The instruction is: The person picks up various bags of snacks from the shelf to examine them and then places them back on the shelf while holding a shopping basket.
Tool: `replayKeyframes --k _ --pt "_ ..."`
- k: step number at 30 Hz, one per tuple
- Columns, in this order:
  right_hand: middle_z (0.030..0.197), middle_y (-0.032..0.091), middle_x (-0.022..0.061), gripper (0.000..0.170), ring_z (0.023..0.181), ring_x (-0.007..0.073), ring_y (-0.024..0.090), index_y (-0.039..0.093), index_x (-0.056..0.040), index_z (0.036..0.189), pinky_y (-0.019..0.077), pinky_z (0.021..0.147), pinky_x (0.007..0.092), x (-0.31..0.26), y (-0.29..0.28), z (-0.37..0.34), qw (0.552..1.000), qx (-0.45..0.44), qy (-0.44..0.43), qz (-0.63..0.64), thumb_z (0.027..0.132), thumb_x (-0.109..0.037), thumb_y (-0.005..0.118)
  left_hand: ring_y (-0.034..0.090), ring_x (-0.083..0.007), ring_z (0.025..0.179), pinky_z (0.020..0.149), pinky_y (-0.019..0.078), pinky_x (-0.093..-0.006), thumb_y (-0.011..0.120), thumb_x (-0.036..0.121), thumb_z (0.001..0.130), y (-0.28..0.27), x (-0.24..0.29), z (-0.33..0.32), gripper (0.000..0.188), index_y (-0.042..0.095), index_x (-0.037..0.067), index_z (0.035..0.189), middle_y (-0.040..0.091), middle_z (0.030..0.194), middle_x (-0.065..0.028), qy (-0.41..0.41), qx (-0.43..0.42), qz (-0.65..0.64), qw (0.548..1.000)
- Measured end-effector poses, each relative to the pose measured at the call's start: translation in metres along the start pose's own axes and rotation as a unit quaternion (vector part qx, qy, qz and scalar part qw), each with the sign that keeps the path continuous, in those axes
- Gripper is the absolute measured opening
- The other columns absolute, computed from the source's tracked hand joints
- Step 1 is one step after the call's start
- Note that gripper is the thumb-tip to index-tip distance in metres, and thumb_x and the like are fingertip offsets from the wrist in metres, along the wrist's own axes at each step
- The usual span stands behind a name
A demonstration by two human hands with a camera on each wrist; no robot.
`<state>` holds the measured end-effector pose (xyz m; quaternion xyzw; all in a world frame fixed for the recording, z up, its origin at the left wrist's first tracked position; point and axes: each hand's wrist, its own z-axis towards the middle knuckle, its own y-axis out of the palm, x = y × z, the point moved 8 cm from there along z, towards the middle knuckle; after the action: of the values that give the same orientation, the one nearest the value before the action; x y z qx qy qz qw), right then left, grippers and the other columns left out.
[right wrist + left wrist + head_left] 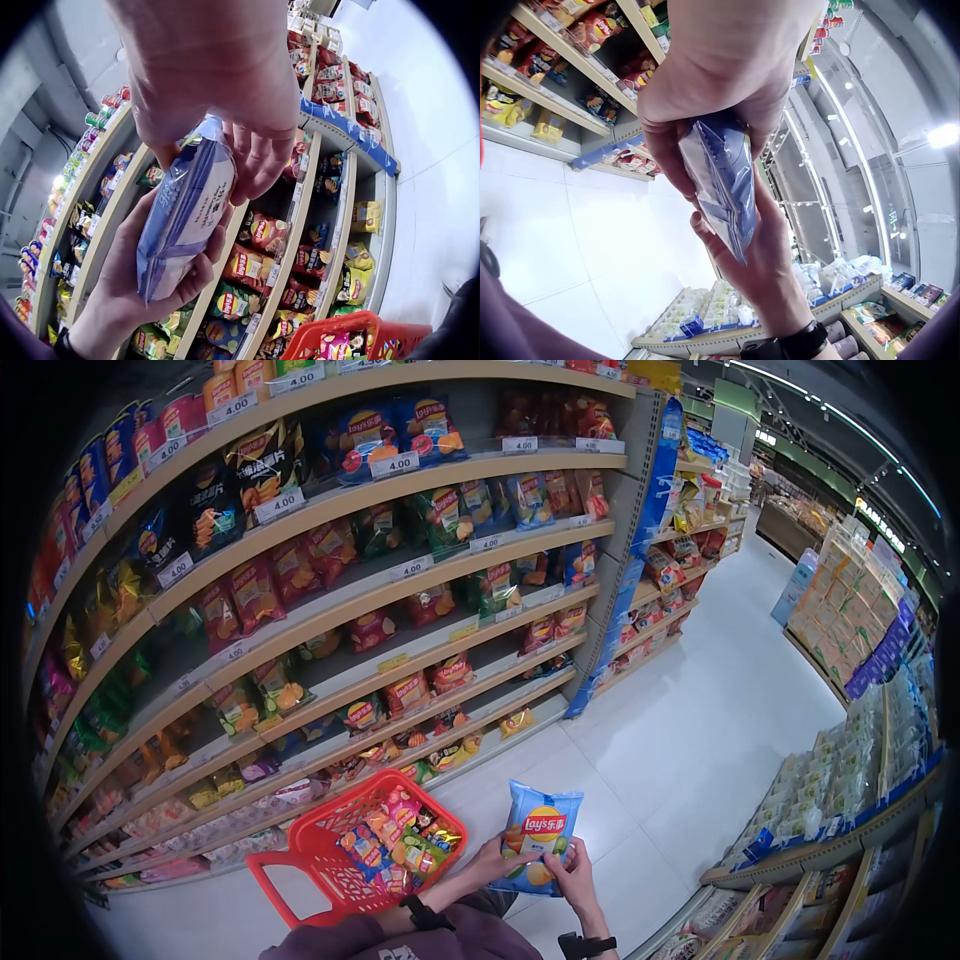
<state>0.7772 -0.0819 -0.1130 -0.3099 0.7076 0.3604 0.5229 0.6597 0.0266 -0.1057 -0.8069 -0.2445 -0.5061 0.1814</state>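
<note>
A blue Lay's chip bag point(541, 825) is held upright between both hands in front of the body, its printed front toward the head camera. The left hand point(492, 861) grips its left side, and the right hand point(574, 875) pinches its lower right with the thumb on the front. Seen edge-on in the left wrist view, the bag point(724, 184) has fingers of both hands round it. The right wrist view shows the bag's point(187, 217) white printed back, with fingers behind and beside it.
A red basket point(290, 860) holding several snack bags stands on the floor at the lower left. Long curved shelves point(400, 568) of chips fill the left. A lower display point(840, 815) of packaged goods runs along the right, with pale floor point(650, 760) between them.
</note>
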Motion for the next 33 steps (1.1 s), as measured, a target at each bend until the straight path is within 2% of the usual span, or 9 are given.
replayKeyframes --k 4,8,11,14,18,21,24,27,33 --pt "0.115 0.06 0.0125 0.037 0.103 0.0171 0.06 0.041 -0.0015 0.121 0.0496 0.088 0.0291 -0.012 -0.019 0.068 1.0 0.028 0.004 0.007 0.092 -0.01 0.062 0.059 -0.023 0.11 0.095 0.0448 -0.0345 0.077 0.045 0.073 -0.009 0.034 0.094 0.077 0.049 -0.003 0.126 0.06 0.119 -0.0155 0.083 -0.033 0.038 0.995" --pt "0.115 0.061 0.0091 0.039 0.105 0.0154 0.059 0.043 -0.0028 0.126 0.0468 0.091 0.0289 -0.053 -0.04 0.142 0.999 0.047 -0.02 0.009 0.094 -0.017 0.06 0.062 -0.0295 0.106 0.092 0.0463 -0.0362 0.072 0.055 0.072 -0.016 0.107 0.176 0.08 0.051 -0.004 0.122 0.064 0.111 -0.0203 0.107 -0.047 0.169 0.979" --pt "0.108 0.062 0.0083 0.031 0.098 0.0132 0.061 0.045 -0.002 0.117 0.0501 0.083 0.0259 -0.09 -0.063 0.202 0.999 0.048 -0.01 -0.022 0.093 -0.014 0.06 0.062 -0.0314 0.106 0.091 0.047 -0.0359 0.071 0.054 0.074 -0.016 0.161 0.223 0.079 0.05 -0.005 0.122 0.063 0.111 -0.022 0.141 -0.043 0.181 0.972" --pt "0.106 0.063 0.0074 0.03 0.095 0.0117 0.061 0.047 -0.0026 0.115 0.0498 0.081 0.025 -0.138 -0.057 0.252 0.998 0.022 -0.028 0.047 0.093 -0.015 0.062 0.061 -0.0283 0.107 0.092 0.0465 -0.0349 0.072 0.05 0.075 -0.03 0.205 0.24 0.077 0.048 -0.004 0.124 0.062 0.113 -0.0207 0.144 0.012 0.151 0.978" --pt "0.104 0.063 0.0078 0.033 0.09 0.0107 0.061 0.049 -0.0022 0.112 0.0494 0.077 0.0246 -0.154 -0.037 0.323 0.997 -0.068 -0.009 -0.023 0.09 -0.018 0.066 0.057 -0.0193 0.109 0.094 0.0445 -0.0322 0.075 0.037 0.079 -0.068 0.199 0.268 0.068 0.047 -0.002 0.127 0.059 0.118 -0.0135 0.171 0.079 -0.056 0.981" --pt "0.102 0.063 0.009 0.037 0.089 0.0107 0.06 0.049 -0.0016 0.112 0.0493 0.076 0.0252 -0.138 -0.016 0.369 0.984 -0.143 0.031 -0.103 0.087 -0.021 0.069 0.057 -0.0168 0.107 0.093 0.045 -0.0309 0.073 0.03 0.082 -0.093 0.186 0.271 0.061 0.047 -0.002 0.127 0.06 0.118 -0.0117 0.033 0.091 -0.15 0.984" --pt "0.1 0.064 0.0108 0.042 0.089 0.0121 0.06 0.048 -0.0005 0.112 0.0494 0.077 0.0264 -0.14 0.005 0.407 0.963 -0.216 0.05 -0.152 0.085 -0.023 0.072 0.057 -0.014 0.106 0.092 0.0452 -0.0295 0.072 0.026 0.084 -0.127 0.185 0.283 0.056 0.048 -0.001 0.127 0.06 0.117 -0.0101 0.029 0.137 -0.079 0.987" --pt "0.101 0.064 0.0103 0.045 0.091 0.0142 0.061 0.044 -0.0008 0.117 0.0497 0.079 0.0291 -0.171 0.022 0.448 0.957 -0.274 0.014 -0.098 0.086 -0.02 0.071 0.057 -0.0128 0.104 0.091 0.0453 -0.028 0.071 0.023 0.085 -0.157 0.222 0.304 0.052 0.05 -0.001 0.126 0.061 0.116 -0.0095 0.155 0.188 -0.075 0.967" --pt "0.109 0.062 0.0097 0.047 0.099 0.0138 0.058 0.038 -0.0024 0.125 0.0464 0.086 0.0293 -0.262 0.033 0.529 0.939 -0.342 -0.034 0.021 0.089 -0.013 0.066 0.057 -0.0123 0.104 0.091 0.0447 -0.0277 0.068 0.016 0.087 -0.169 0.309 0.345 0.046 0.051 -0.001 0.125 0.06 0.116 -0.0074 0.221 0.258 -0.185 0.922"
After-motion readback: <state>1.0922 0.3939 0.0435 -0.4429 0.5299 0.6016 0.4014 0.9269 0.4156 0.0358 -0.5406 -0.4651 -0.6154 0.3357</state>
